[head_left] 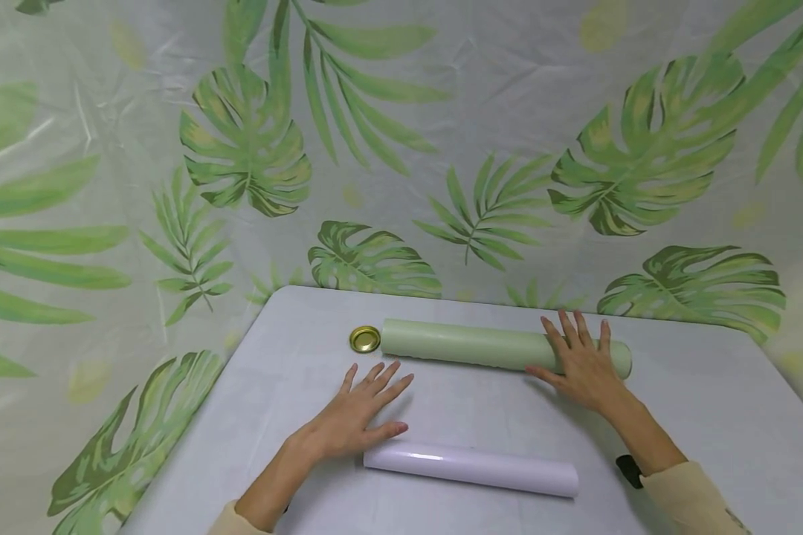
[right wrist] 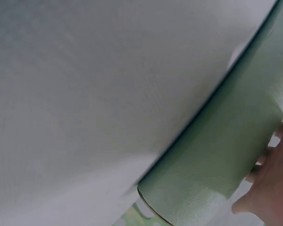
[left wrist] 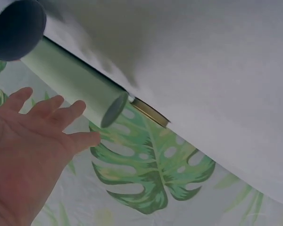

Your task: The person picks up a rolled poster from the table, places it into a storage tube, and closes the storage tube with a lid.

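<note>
The right hand (head_left: 584,366) lies flat on top of the green roll (head_left: 468,345), fingers straight and spread, near the roll's right end; this grip is open and presses down rather than clasping. In the right wrist view the fingers (right wrist: 273,188) show against the roll's curved side, with one open end of the roll at the lower edge of that view. The green roll lies on its side along the far part of the grey table (head_left: 709,416), roughly parallel to the far edge. Just beside its left end lies a round gold lid (head_left: 364,339), flat on the table; whether it touches the roll cannot be told. The left hand (head_left: 358,413) rests palm down on the table with fingers extended and spread, its grip open and holding nothing. It sits between the green roll and a white roll (head_left: 471,468), which lies on its side nearer the person. The thumb is very close to the white roll's left end; contact cannot be told. The left wrist view shows the open palm with the green roll's end near the fingertips. A leaf-print sheet (head_left: 442,148) covers the surroundings behind and beside the table.
</note>
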`<move>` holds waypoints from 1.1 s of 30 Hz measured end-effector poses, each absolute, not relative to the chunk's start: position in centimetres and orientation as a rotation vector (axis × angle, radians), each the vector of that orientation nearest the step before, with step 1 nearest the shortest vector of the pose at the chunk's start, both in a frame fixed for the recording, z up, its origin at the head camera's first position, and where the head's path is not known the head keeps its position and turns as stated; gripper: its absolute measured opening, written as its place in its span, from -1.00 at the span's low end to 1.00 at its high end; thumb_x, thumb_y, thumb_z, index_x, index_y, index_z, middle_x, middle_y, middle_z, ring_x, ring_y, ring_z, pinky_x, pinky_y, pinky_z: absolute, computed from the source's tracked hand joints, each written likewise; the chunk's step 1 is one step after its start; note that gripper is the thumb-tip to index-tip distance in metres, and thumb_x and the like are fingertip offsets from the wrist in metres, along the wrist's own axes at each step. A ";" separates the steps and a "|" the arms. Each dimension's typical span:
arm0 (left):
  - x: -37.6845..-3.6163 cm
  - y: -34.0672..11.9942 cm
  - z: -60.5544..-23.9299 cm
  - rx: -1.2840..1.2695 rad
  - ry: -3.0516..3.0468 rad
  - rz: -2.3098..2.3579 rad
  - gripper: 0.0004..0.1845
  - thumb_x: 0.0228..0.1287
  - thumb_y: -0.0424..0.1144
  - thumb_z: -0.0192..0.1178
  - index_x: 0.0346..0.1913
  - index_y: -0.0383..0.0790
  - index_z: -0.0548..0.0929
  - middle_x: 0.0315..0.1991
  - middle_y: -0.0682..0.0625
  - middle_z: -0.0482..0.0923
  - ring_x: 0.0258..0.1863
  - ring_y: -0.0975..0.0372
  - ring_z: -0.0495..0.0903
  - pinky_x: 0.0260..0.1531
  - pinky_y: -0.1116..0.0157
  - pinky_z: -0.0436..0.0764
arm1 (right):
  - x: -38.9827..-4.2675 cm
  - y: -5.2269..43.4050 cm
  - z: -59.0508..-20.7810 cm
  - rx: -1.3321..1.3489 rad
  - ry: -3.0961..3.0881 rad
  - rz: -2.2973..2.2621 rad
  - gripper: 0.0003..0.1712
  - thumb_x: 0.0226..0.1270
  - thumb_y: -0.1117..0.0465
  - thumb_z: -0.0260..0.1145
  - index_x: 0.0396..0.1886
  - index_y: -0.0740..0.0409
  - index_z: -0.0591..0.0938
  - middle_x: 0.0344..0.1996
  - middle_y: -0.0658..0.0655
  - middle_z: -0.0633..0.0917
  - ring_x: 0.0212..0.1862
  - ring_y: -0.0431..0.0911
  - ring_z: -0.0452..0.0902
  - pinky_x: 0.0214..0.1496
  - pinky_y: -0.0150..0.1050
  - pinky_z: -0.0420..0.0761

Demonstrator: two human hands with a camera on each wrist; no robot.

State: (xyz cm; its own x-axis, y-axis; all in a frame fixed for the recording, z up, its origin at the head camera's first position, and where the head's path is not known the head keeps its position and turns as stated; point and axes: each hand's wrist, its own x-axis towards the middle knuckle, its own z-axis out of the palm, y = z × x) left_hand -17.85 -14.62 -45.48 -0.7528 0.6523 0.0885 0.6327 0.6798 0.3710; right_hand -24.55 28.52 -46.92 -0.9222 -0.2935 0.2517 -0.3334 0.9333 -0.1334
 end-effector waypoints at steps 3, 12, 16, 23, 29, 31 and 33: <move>-17.3 -14.2 -45.3 1.100 2.776 0.613 -0.22 0.56 0.25 0.01 0.67 0.06 0.10 0.68 -0.15 0.04 0.64 -0.17 0.07 0.55 -0.38 -0.15 | -24.6 28.5 -47.0 0.461 -2.877 0.252 0.13 0.34 -0.41 0.30 0.64 0.20 0.20 0.58 0.51 0.14 0.62 0.45 -0.11 0.48 0.61 -0.27; -15.7 -12.9 -45.0 1.169 2.709 0.558 -0.21 0.52 0.29 0.05 0.67 0.17 0.10 0.64 -0.05 0.19 0.60 0.00 0.25 0.57 -0.24 0.09 | -24.8 28.6 -47.0 0.476 -2.889 0.210 0.01 0.37 -0.36 0.32 0.59 0.14 0.29 0.46 0.44 0.36 0.47 0.42 0.21 0.40 0.58 0.05; -15.0 -12.3 -45.3 1.258 2.725 0.518 -0.23 0.51 0.23 0.12 0.65 0.10 0.19 0.57 -0.07 0.33 0.54 0.05 0.36 0.46 -0.08 0.39 | -25.0 28.7 -47.1 0.484 -2.890 0.210 -0.03 0.37 -0.35 0.32 0.56 0.10 0.32 0.39 0.41 0.43 0.40 0.41 0.31 0.39 0.56 0.10; -14.1 -11.4 -46.0 1.313 2.734 0.451 -0.26 0.53 0.20 0.12 0.63 0.08 0.23 0.51 -0.06 0.42 0.45 0.15 0.46 0.29 0.10 0.56 | -25.0 28.7 -47.0 0.491 -2.876 0.224 -0.08 0.35 -0.32 0.36 0.51 0.09 0.37 0.28 0.42 0.52 0.32 0.43 0.39 0.36 0.55 0.16; -13.7 -10.8 -46.3 1.375 2.765 0.372 -0.27 0.51 0.14 0.18 0.60 -0.02 0.28 0.45 -0.05 0.49 0.38 0.17 0.50 0.21 0.18 0.58 | -25.0 28.6 -46.9 0.478 -2.902 0.228 -0.09 0.36 -0.33 0.34 0.50 0.08 0.37 0.29 0.43 0.51 0.32 0.43 0.38 0.36 0.54 0.15; -13.6 -10.7 -46.4 1.409 2.775 0.331 -0.31 0.51 0.08 0.21 0.58 -0.03 0.32 0.43 -0.05 0.51 0.35 0.17 0.52 0.17 0.21 0.59 | -25.0 28.5 -46.8 0.472 -2.907 0.231 -0.09 0.36 -0.34 0.34 0.50 0.08 0.38 0.29 0.43 0.51 0.32 0.43 0.38 0.36 0.54 0.15; -13.5 -10.6 -46.4 1.427 2.779 0.295 -0.34 0.51 0.03 0.23 0.56 -0.03 0.35 0.41 -0.04 0.53 0.34 0.17 0.53 0.14 0.22 0.60 | -25.0 28.5 -46.8 0.468 -2.908 0.234 -0.09 0.35 -0.34 0.35 0.49 0.09 0.39 0.28 0.43 0.52 0.31 0.43 0.39 0.36 0.54 0.16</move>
State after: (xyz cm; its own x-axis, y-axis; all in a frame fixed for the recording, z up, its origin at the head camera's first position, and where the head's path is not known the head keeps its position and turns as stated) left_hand -13.52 -10.60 -46.39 -0.5862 0.8059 0.0827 0.8053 0.5686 0.1680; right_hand -25.01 28.48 -46.81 -0.9328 -0.2946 0.2076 -0.3240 0.9377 -0.1253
